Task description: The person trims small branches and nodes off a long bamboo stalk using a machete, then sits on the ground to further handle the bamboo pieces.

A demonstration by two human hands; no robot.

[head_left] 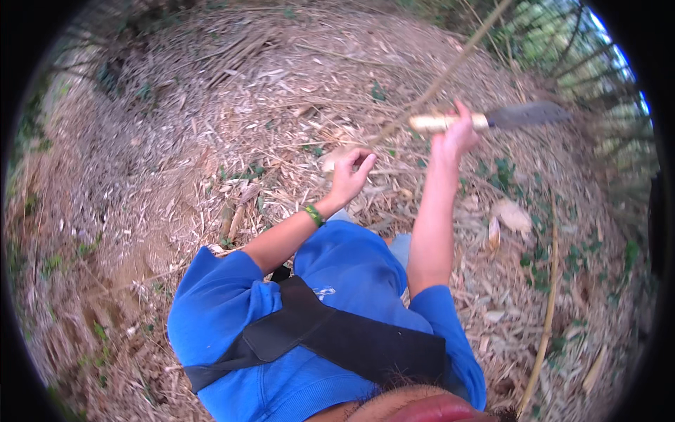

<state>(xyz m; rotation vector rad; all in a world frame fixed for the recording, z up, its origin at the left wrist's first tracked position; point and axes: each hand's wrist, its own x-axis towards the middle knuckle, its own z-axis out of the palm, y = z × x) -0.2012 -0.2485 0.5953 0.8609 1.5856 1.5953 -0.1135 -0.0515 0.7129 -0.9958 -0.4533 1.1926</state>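
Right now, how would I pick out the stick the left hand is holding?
Start at the leaf-strewn ground, then find the left hand. The thin bamboo stick rises slanting from its grip toward the upper right, passing the knife in the right hand. Other sticks lie flat.

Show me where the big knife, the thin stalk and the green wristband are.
knife (524, 114): head view, on the flat grey blade.
thin stalk (450, 69): head view, on its bare middle stretch above the hands.
green wristband (313, 214): head view, on the band at the left wrist.
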